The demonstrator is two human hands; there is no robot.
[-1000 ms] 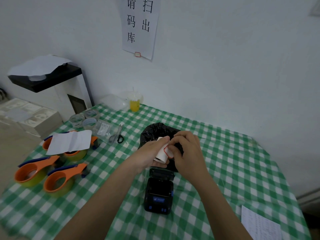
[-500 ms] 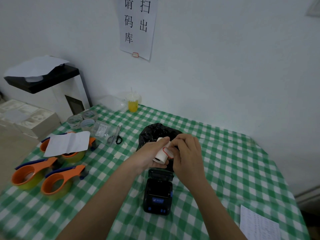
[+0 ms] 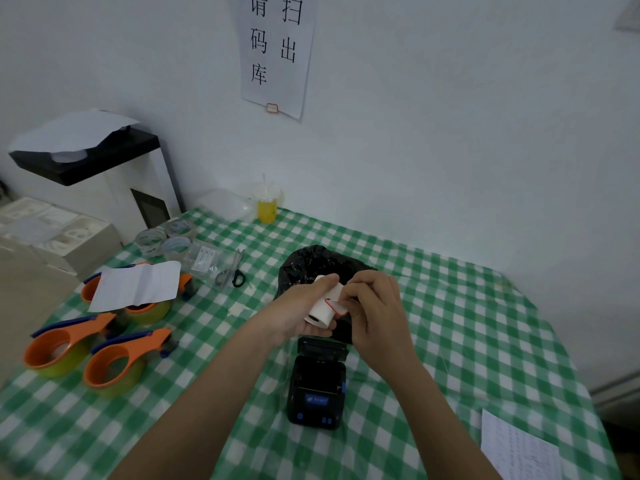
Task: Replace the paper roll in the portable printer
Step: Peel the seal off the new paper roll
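Observation:
My left hand [image 3: 298, 311] holds a white paper roll [image 3: 321, 308] above the table, its dark core facing me. My right hand [image 3: 375, 308] pinches a small red-edged sticker tab [image 3: 335, 305] on the roll's loose end. Below the hands, a black portable printer [image 3: 317, 389] with blue buttons lies on the green checked tablecloth [image 3: 450, 341], its lid open and tilted back. A black plastic bag [image 3: 311, 265] sits just behind the hands, partly hidden by them.
Three orange tape dispensers [image 3: 104, 355] and a folded paper [image 3: 136, 285] lie at the left. Scissors [image 3: 232, 271], tape rolls [image 3: 162, 237] and a yellow cup [image 3: 266, 204] sit near the wall. A printed sheet [image 3: 516, 448] lies at the front right.
The sticker tab has lifted a little further off the roll under my right fingers. Both hands stay at about the same place above the printer.

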